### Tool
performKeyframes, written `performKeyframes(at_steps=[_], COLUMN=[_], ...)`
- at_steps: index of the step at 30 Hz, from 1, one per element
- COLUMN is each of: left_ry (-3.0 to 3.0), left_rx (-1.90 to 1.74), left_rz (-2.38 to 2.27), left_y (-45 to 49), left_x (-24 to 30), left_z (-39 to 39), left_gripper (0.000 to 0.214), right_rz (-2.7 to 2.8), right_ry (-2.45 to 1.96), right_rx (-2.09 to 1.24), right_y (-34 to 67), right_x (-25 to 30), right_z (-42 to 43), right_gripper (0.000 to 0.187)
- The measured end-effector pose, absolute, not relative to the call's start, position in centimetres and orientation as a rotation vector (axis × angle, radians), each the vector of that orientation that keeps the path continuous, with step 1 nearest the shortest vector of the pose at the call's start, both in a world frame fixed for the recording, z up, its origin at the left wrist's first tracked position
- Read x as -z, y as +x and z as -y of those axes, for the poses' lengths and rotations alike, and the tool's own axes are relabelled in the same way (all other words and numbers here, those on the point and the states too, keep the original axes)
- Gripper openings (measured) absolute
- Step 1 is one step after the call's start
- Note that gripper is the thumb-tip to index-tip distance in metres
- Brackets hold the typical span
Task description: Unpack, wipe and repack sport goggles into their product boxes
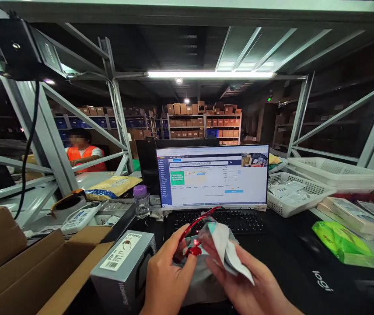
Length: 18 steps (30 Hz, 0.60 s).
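Note:
Over the desk, my left hand [169, 273] is closed round a glossy red curved band [194, 250] that looks like a neckband headset. One arm of it arches up past the keyboard [244, 222]. My right hand [254, 282] pinches a white paper sheet with clear plastic film [224, 247], close against the headset; whether the two are joined cannot be made out. Beside my left wrist stands a grey box [127, 258] marked "Wakening", its top label picturing a similar band. A grey item beneath my hands is partly hidden.
A lit monitor [206, 188] stands ahead. An open cardboard carton [75, 280] fills the left front. A purple-lidded bottle [141, 201] stands by the monitor. White baskets [288, 208] and a green tissue pack [346, 245] lie right. A person in an orange vest [88, 155] is behind the frame.

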<state>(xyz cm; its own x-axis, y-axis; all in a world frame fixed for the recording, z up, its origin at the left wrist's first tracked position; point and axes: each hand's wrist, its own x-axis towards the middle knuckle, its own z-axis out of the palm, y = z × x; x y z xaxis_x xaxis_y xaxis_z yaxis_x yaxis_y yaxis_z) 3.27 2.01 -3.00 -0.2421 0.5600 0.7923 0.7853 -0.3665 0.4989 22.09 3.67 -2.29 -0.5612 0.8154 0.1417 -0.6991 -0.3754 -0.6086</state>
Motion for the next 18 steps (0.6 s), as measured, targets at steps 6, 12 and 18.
performKeyframes(at_steps=[6, 12, 18], left_ry=[-1.874, -2.002, -2.326], left_rx=[1.657, 1.926, 2.07], left_rz=[1.596, 1.724, 1.917], left_y=[3.6, 3.4, 2.9], left_x=[2.9, 2.1, 2.0], left_z=[-1.6, -1.6, -2.1], left_gripper=[0.035, 0.038, 0.023], right_rz=[0.942, 0.783, 1.526], right_ry=[-0.363, -0.33, -0.54], right_rx=[-2.01, -2.206, -1.946], right_y=[22.0, 22.3, 22.9], right_x=[3.0, 2.7, 3.1], right_z=[-4.0, -4.9, -5.2], right_gripper=[0.027, 0.024, 0.05])
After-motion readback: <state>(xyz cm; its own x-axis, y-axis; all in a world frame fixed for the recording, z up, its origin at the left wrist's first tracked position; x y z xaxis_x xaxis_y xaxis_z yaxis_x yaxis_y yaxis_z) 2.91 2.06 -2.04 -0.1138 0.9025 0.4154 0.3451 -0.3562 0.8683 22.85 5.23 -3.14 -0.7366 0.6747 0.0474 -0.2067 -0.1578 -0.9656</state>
